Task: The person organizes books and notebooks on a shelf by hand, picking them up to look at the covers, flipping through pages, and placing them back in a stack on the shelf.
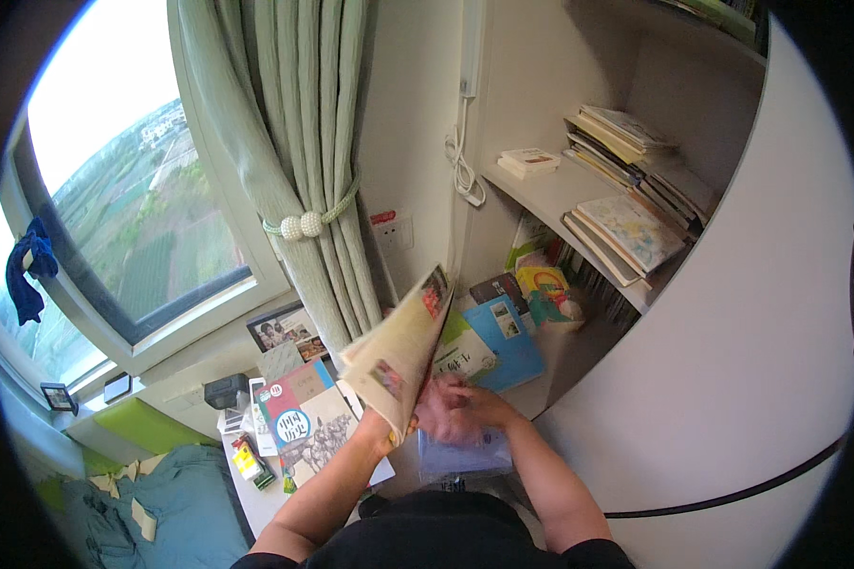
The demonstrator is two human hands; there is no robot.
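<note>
My left hand (381,430) grips the lower corner of a book with cream pages (398,348), held up and tilted. Colour pictures show on its pages. Close beside it, my right hand (487,409) holds a crumpled pink cloth (441,412), blurred, against or near the book's right side; contact is unclear. Below that hand lies a translucent purple plastic item (466,455). Behind the raised book are a green-and-white textbook (466,345), partly hidden, and a blue book (509,348). To the left, a textbook with a printed cover (313,427) lies on the white desk (256,505).
Stacked books (630,231) fill part of the shelf (541,203) at right, beside a white cabinet door (726,320). A power strip cord (462,167) hangs on the wall. Small boxes (249,462) and a photo frame (288,331) stand left, near the curtain (299,142).
</note>
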